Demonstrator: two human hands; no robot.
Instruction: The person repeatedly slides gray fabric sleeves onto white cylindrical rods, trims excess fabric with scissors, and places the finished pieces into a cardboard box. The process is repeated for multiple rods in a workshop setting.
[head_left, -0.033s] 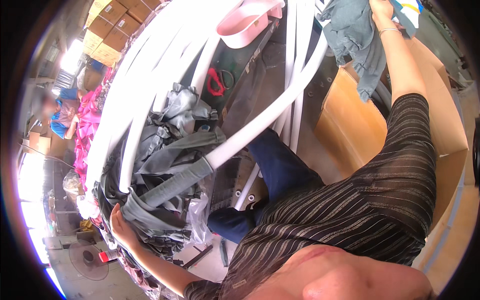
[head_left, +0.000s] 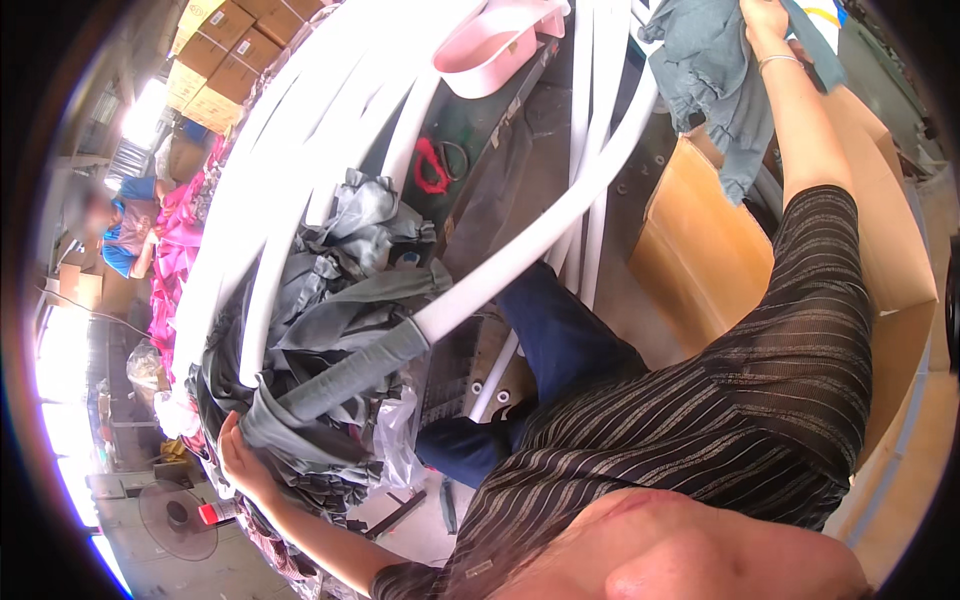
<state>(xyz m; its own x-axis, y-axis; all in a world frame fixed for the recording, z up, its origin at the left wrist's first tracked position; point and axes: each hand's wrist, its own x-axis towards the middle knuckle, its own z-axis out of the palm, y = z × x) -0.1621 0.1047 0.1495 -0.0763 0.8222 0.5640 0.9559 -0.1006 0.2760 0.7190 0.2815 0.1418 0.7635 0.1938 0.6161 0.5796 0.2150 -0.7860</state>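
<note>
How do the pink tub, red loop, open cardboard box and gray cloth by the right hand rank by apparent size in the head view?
1. Cardboard box, partly covered
2. Gray cloth, cut off by the frame
3. Pink tub
4. Red loop

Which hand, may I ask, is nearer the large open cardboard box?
The right hand, near the far side of the box; the left hand is away at grey fabric.

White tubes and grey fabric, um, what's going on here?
A person's left hand touches the loose end of a grey fabric sleeve that covers part of a white tube. The right hand, near the top edge, is at bunched grey cloth by an open cardboard box. More fabric lies heaped around the sleeve.
</note>
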